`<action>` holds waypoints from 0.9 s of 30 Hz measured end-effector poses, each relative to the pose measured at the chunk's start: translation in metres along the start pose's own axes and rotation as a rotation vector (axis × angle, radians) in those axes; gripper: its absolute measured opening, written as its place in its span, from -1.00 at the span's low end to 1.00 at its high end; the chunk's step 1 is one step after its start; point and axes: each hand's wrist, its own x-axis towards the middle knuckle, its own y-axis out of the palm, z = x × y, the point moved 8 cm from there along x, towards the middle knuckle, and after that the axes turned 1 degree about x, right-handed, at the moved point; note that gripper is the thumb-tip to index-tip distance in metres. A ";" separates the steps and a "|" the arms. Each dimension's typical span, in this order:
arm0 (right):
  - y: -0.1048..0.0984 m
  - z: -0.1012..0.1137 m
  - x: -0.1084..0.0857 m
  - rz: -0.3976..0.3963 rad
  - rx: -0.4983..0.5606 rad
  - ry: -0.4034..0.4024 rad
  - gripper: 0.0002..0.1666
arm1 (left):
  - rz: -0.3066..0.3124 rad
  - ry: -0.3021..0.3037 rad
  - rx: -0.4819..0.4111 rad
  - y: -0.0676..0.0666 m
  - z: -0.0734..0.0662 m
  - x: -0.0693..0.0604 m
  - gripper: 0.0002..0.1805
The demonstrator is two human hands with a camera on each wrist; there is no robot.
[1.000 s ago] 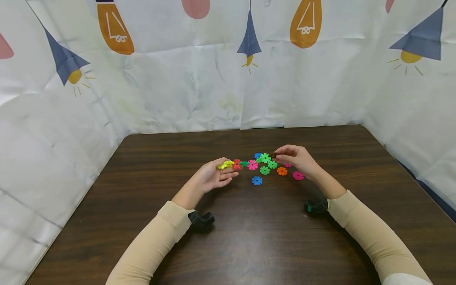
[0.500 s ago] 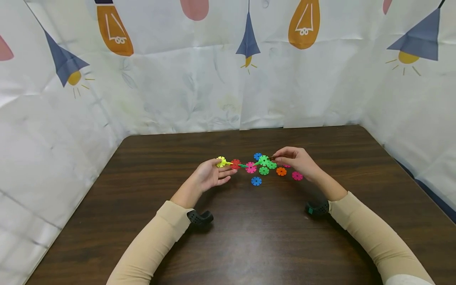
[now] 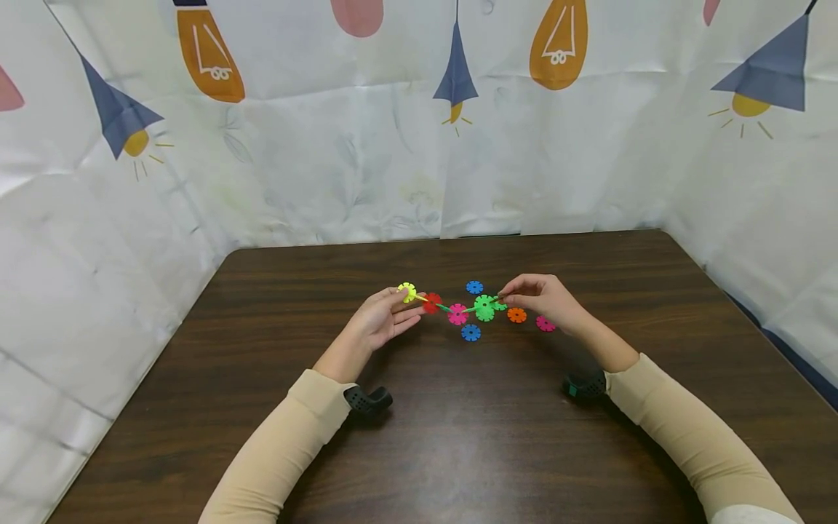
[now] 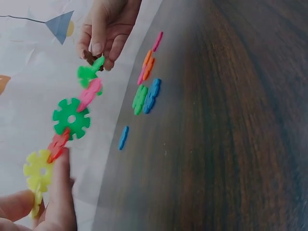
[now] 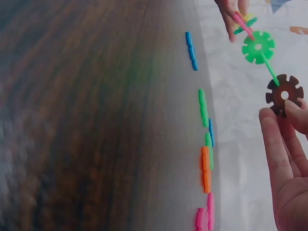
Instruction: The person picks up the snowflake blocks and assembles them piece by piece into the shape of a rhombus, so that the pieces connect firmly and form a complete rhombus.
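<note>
Above the dark wood-grain tabletop (image 3: 425,444), a chain of interlocked, notched plastic discs (image 3: 457,314) spans the gap between your two hands, raised off the wood and well inside the left, right and rear edges. Your left hand (image 3: 378,320) grips narrowly, thumb and finger pinching a bright yellow notched disc (image 4: 36,202) at one end. Your right hand (image 3: 548,300) pinches a dark brown notched disc (image 5: 275,97) at the other. Loose on the wood lie a flat blue disc (image 3: 466,332) on your near side, then an orange disc (image 3: 511,315) and a pink disc (image 3: 541,323) toward your right. Wood spreads broadly between your forearms; a white, lamp-printed curtain (image 3: 366,182) hangs behind the rear edge.
</note>
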 end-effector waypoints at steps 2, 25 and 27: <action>0.001 0.000 0.000 0.004 0.001 -0.003 -0.78 | -0.032 0.012 -0.041 -0.002 0.000 0.001 -0.91; -0.046 -0.023 0.020 0.063 -0.563 0.204 -0.63 | -0.061 0.005 -0.073 -0.002 0.008 0.009 -0.91; -0.049 -0.029 0.021 0.086 -0.626 0.251 -0.57 | -0.054 0.003 -0.072 0.000 0.010 0.010 -0.91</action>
